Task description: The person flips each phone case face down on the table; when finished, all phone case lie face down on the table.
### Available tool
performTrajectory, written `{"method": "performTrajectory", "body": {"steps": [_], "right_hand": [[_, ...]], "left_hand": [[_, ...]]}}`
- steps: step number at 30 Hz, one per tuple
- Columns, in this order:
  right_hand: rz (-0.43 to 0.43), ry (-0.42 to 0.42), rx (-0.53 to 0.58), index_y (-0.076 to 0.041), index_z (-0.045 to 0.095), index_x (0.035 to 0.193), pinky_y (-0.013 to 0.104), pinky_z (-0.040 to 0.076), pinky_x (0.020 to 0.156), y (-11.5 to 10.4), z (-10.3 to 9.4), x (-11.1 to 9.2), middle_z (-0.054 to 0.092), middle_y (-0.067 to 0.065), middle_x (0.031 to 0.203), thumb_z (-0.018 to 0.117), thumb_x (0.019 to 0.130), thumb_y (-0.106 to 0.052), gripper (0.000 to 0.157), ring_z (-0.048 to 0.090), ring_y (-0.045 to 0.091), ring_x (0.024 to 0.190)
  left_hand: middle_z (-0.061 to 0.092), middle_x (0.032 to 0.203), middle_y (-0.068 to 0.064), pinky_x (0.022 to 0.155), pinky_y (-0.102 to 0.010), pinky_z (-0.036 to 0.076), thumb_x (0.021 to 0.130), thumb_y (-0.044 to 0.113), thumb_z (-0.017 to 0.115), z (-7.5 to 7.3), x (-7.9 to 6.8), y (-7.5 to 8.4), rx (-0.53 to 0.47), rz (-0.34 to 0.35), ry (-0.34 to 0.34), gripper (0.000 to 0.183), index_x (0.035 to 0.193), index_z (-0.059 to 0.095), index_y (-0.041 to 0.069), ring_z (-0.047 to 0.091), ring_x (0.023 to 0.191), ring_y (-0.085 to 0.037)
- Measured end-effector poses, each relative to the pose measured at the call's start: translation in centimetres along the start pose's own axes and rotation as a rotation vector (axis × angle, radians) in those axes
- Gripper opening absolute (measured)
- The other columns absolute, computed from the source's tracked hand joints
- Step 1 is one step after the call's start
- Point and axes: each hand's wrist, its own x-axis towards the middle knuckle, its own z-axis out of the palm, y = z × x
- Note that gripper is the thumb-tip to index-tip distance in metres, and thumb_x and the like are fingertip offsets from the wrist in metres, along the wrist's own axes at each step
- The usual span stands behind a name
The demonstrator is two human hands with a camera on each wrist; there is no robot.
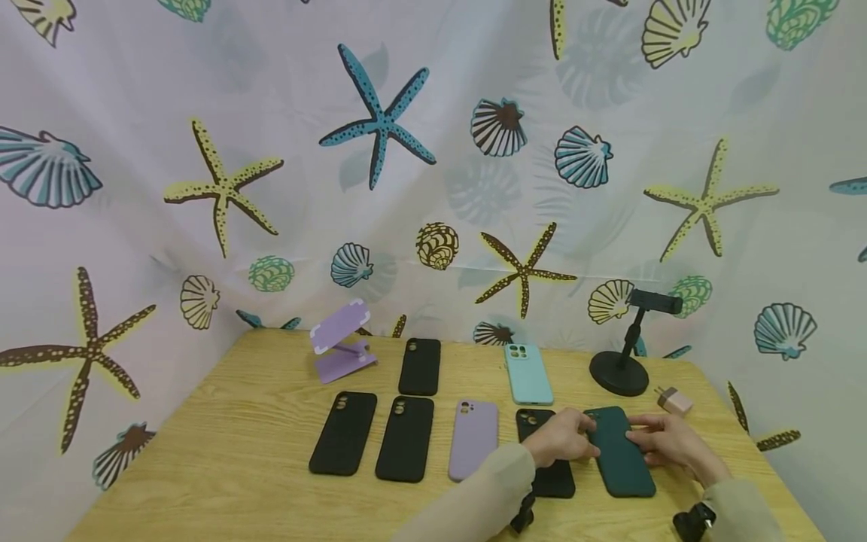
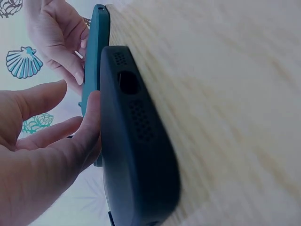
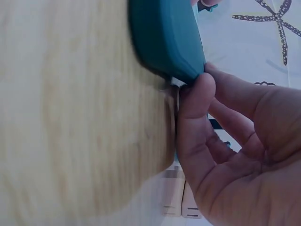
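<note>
A dark teal phone case point(image 1: 619, 455) lies back side up on the wooden table between both hands. My right hand point(image 1: 670, 444) pinches its right edge with thumb and fingers, seen close at a corner of the case in the right wrist view. Across from it, my left hand point(image 1: 558, 436) reaches over a black phone case point(image 1: 555, 479), its fingertips at the teal case's left edge. In the left wrist view, the thumb and fingers of the left hand point(image 2: 51, 141) stand apart beside the black case, whose bottom port opening and speaker holes show.
Leftward lie a lilac phone case point(image 1: 474, 444) and several black ones. A light blue case point(image 1: 530, 376) lies farther back. Along the back stand a lilac phone stand point(image 1: 342, 339) and a black round-based holder point(image 1: 619, 373). A pink charger plug point(image 1: 673, 400) sits behind my right hand.
</note>
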Motion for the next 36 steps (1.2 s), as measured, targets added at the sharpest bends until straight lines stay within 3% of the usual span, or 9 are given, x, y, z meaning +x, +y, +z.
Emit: {"method": "performTrajectory", "body": {"steps": [13, 17, 22, 25, 28, 31, 36], "right_hand": [[0.052, 0.056, -0.032, 0.011, 0.05, 0.135, 0.028, 0.056, 0.061, 0.1, -0.1, 0.0, 0.069, 0.012, 0.105, 0.067, 0.093, -0.013, 0.051, 0.064, 0.011, 0.067], [0.059, 0.066, -0.038, 0.01, 0.052, 0.134, 0.03, 0.056, 0.063, 0.2, -0.2, 0.1, 0.069, 0.009, 0.101, 0.066, 0.094, -0.015, 0.049, 0.064, 0.012, 0.07], [0.035, 0.075, 0.002, 0.011, 0.053, 0.132, 0.032, 0.056, 0.064, 0.2, -0.1, 0.1, 0.067, 0.006, 0.094, 0.064, 0.096, -0.018, 0.048, 0.062, 0.014, 0.075], [0.019, 0.082, 0.017, 0.008, 0.055, 0.131, 0.032, 0.056, 0.068, -0.3, 0.3, 0.1, 0.067, 0.006, 0.1, 0.064, 0.096, -0.023, 0.047, 0.063, 0.013, 0.082], [0.008, 0.069, 0.02, 0.005, 0.057, 0.131, 0.031, 0.056, 0.071, -1.3, 1.0, 0.1, 0.067, 0.006, 0.102, 0.064, 0.096, -0.027, 0.047, 0.062, 0.014, 0.086], [-0.017, 0.023, 0.041, 0.005, 0.055, 0.134, 0.031, 0.056, 0.073, -2.3, 1.8, 0.0, 0.067, 0.008, 0.105, 0.062, 0.097, -0.029, 0.05, 0.062, 0.016, 0.088], [-0.071, -0.057, 0.07, 0.005, 0.05, 0.139, 0.033, 0.056, 0.078, -3.5, 3.2, -0.2, 0.067, 0.012, 0.116, 0.06, 0.098, -0.033, 0.057, 0.064, 0.017, 0.095]], "left_hand": [[0.06, 0.132, -0.01, 0.099, -0.038, 0.05, 0.087, 0.008, 0.073, 0.4, -0.1, 0.5, -0.017, -0.01, -0.009, 0.042, 0.128, 0.065, 0.008, 0.054, 0.127, -0.025], [0.06, 0.131, -0.011, 0.094, -0.036, 0.052, 0.087, 0.008, 0.073, 0.3, -0.1, 0.5, -0.025, 0.002, -0.007, 0.04, 0.127, 0.065, 0.008, 0.06, 0.118, -0.023], [0.059, 0.127, -0.017, 0.08, -0.036, 0.058, 0.089, 0.004, 0.069, -0.4, -0.2, 0.2, -0.139, 0.029, -0.016, 0.038, 0.127, 0.062, 0.005, 0.07, 0.092, -0.026], [0.062, 0.117, -0.017, 0.079, -0.04, 0.058, 0.091, 0.002, 0.066, -1.2, -0.3, -0.1, -0.226, 0.059, -0.016, 0.036, 0.126, 0.061, 0.001, 0.069, 0.091, -0.031], [0.066, 0.103, -0.013, 0.077, -0.043, 0.058, 0.093, 0.002, 0.064, -2.1, -0.4, -0.4, -0.265, 0.116, 0.019, 0.03, 0.122, 0.063, -0.001, 0.068, 0.092, -0.033], [0.07, 0.094, -0.013, 0.072, -0.04, 0.059, 0.094, 0.005, 0.063, -2.9, -0.6, -0.7, -0.231, 0.157, 0.078, 0.023, 0.116, 0.067, 0.0, 0.07, 0.087, -0.031], [0.072, 0.088, -0.009, 0.062, -0.033, 0.056, 0.093, 0.011, 0.065, -4.4, -1.0, -1.1, -0.172, 0.162, 0.152, 0.013, 0.104, 0.072, 0.007, 0.069, 0.072, -0.02]]}}
